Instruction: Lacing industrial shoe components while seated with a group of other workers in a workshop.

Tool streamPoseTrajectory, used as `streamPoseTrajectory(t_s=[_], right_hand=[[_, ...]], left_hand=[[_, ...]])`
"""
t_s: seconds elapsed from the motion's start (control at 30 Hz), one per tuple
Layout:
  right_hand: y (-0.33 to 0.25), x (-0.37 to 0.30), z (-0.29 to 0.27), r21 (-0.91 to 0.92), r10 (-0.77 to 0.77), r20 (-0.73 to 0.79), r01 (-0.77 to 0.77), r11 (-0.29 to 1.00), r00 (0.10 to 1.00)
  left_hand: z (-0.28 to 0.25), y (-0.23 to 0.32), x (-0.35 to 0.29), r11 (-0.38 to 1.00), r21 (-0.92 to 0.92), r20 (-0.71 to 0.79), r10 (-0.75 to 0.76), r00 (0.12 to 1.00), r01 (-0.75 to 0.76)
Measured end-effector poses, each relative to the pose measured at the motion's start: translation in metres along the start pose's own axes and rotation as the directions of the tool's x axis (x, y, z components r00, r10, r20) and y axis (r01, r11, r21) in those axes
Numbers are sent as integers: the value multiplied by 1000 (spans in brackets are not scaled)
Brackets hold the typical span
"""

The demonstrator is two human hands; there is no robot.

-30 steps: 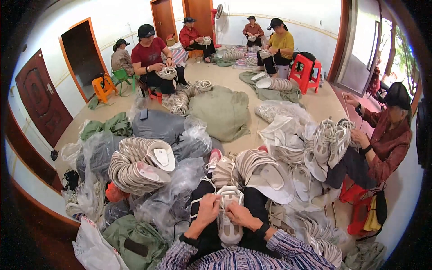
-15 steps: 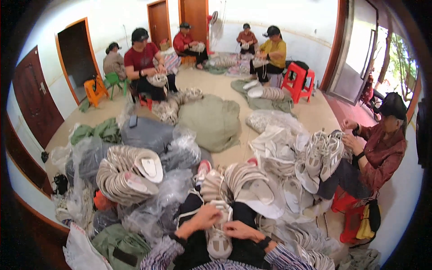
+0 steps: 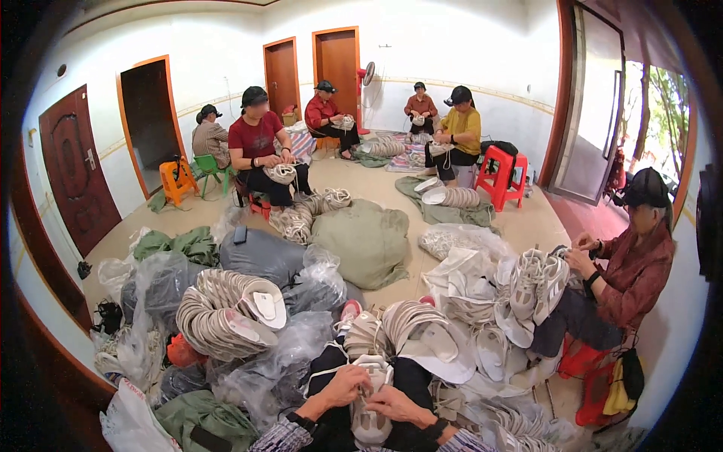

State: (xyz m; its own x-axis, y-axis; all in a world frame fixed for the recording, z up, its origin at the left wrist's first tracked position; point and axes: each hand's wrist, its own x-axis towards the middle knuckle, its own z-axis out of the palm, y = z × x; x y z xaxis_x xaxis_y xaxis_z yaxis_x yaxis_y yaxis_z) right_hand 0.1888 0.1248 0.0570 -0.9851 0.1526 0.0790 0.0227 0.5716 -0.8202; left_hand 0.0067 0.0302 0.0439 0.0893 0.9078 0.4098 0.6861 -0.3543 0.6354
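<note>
A beige-and-white shoe upper [image 3: 370, 426] lies on my lap, toe toward me. My left hand [image 3: 345, 387] is closed over its lacing area, fingertips pinching; a pale shoelace [image 3: 319, 372] loops out beside that hand. From the right, my right hand [image 3: 398, 405] reaches across the upper with thumb and fingers pinched at the lacing, close to the left fingertips. Fingers cover most of the lace there. Just beyond my hands, between my knees, stands a row of nested shoe uppers [image 3: 367, 336]; a larger stack of pale uppers [image 3: 431, 339] is to its right.
Another curved stack of uppers [image 3: 226, 316] rests on plastic-wrapped bundles at left. A green sack [image 3: 361, 242] lies ahead. On the right, a co-worker [image 3: 629, 275] sits beside hanging laced shoes [image 3: 538, 285]. Several people work farther back, near a red stool [image 3: 501, 177].
My right hand has moved inward to meet the left hand over the lacing. The view has tilted up slightly, so the room sits lower in the picture.
</note>
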Motion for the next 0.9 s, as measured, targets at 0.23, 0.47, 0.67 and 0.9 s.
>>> streamPoseTrajectory(t_s=[0.23,0.47,0.67,0.9], right_hand=[[4,-47,-2,307,115,-135,-69,949,984],[18,-23,-12,474,370,165,-402,783,914],[-5,31,-15,43,312,448,-369,928,838],[14,17,4,71,105,92,-112,991,990]], left_hand=[[1,38,-12,985,173,237,-51,970,10],[18,64,-13,984,153,205,62,977,-94],[68,128,0,923,342,435,8,900,-174],[32,127,-23,993,112,13,-44,999,42]])
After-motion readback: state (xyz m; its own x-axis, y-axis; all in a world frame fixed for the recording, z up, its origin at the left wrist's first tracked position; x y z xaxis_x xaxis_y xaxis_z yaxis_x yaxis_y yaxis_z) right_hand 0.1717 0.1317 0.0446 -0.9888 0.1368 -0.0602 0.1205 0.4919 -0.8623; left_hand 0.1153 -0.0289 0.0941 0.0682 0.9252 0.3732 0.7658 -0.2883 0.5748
